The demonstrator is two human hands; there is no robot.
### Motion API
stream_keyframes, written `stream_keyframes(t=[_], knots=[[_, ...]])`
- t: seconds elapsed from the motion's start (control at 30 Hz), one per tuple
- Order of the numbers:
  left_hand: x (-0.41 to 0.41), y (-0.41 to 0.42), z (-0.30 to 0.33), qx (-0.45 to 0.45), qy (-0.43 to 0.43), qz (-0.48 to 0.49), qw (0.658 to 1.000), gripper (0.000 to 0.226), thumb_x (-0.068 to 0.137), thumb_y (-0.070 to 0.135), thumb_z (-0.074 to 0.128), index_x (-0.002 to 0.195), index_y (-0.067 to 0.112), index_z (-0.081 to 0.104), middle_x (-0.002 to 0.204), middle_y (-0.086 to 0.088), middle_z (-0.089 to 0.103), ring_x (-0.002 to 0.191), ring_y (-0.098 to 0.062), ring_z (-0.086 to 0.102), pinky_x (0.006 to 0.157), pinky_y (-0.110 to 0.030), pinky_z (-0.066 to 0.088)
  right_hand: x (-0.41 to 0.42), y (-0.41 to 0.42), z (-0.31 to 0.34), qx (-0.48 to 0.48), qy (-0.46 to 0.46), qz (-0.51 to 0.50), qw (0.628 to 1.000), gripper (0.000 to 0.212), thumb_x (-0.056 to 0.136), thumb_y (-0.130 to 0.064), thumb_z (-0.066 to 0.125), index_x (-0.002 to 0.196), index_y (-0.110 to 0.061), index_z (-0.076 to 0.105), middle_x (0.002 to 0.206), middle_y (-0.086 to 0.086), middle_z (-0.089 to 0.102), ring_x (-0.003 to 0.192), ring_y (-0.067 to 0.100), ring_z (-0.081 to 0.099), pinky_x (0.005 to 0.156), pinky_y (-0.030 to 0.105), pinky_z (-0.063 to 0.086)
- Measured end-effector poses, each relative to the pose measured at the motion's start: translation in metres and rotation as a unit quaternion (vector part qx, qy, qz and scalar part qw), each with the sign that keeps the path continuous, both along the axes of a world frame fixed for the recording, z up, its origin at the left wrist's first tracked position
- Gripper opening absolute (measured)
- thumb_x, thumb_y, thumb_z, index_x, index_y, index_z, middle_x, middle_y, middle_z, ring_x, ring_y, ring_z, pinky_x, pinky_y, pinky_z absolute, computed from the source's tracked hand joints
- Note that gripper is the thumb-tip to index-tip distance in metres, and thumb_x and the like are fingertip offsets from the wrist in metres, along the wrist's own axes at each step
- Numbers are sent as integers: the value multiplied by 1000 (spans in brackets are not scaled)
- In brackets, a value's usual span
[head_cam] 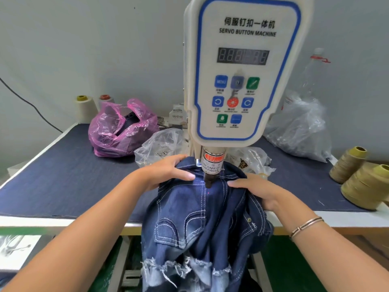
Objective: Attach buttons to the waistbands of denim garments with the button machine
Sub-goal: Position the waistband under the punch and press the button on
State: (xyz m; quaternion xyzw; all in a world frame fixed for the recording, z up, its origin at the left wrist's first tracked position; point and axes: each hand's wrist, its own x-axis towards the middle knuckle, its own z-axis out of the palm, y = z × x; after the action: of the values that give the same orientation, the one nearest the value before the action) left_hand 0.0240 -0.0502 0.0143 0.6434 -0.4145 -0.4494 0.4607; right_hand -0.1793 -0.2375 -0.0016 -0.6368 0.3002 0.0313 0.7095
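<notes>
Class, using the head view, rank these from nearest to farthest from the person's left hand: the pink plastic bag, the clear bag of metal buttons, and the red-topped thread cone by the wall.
From the left hand:
1. Clear bag of metal buttons, just behind it.
2. Pink plastic bag, farther back-left.
3. Red-topped thread cone, against the wall.

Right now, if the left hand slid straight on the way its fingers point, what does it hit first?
Most likely the machine's black punch tip: the left hand lies flat on the denim waistband, fingers pointing right toward it. Depth is unclear, so it might pass just in front.
</notes>
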Motion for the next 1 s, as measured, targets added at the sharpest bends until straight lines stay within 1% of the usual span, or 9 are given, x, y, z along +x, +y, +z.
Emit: stream_keyframes(t=[0.1,0.17,0.23,0.3,0.47,0.57,0.7,0.83,1.0], knots=[[-3,1,-3,38,-65,-33,997,74,68,30,75,136,23,47,139,12,53,122,2,52,99,-14,40,1,1,-7,-11,-27,-76,997,18,90,-17,64,106,-9,68,93,13,75,78,27,73,61,31,58],[-2,4,-7,88,-108,-38,990,81,61,44,78,134,19,51,139,7,54,125,-5,52,108,-25,38,2,1,-12,-1,-53,-116,992,18,91,-15,62,105,-5,69,91,14,75,79,28,72,73,36,59],[0,9,-11,125,-111,-51,985,73,58,52,78,119,15,64,119,0,69,112,-15,64,105,-37,45,2,3,-15,4,-63,-122,990,24,82,-17,68,102,-5,72,96,15,74,87,31,70,89,43,54],[0,10,-12,139,-115,-58,982,63,57,52,79,105,13,70,105,-5,74,100,-21,70,98,-40,51,1,6,-14,24,-62,-91,994,28,69,-26,71,91,-10,78,98,14,74,85,28,72,84,39,56],[3,11,-14,87,33,-26,995,51,80,34,67,126,13,60,122,-9,68,114,-25,64,97,-34,50,-1,14,-13,73,-64,-60,993,42,54,-37,87,92,-20,79,100,12,74,86,27,73,71,34,58],[0,10,-18,73,49,-4,996,47,84,35,68,124,10,60,121,-10,68,113,-26,64,96,-35,51,1,21,-9,-1,-37,-21,999,48,63,-51,81,105,-29,72,102,3,75,93,21,72,81,33,56],[-5,8,-20,73,43,-2,996,45,76,44,74,106,11,68,105,-8,74,94,-20,71,78,-28,56,1,24,-12,-19,-30,-41,999,28,82,-35,72,107,-23,69,99,3,76,90,18,73,75,29,54],[-11,5,-21,102,-1,-43,994,36,58,50,79,83,24,76,95,-5,75,89,-19,71,80,-30,55,0,25,-15,-1,-34,-66,997,30,83,-29,71,109,-15,70,102,7,75,95,22,71,89,35,53],[-11,12,-29,92,26,-47,994,36,57,44,83,86,22,77,98,-8,75,91,-22,71,78,-29,54,-2,28,-14,-35,-11,-25,999,26,83,-42,70,99,-22,74,101,3,75,94,18,72,90,34,51]])
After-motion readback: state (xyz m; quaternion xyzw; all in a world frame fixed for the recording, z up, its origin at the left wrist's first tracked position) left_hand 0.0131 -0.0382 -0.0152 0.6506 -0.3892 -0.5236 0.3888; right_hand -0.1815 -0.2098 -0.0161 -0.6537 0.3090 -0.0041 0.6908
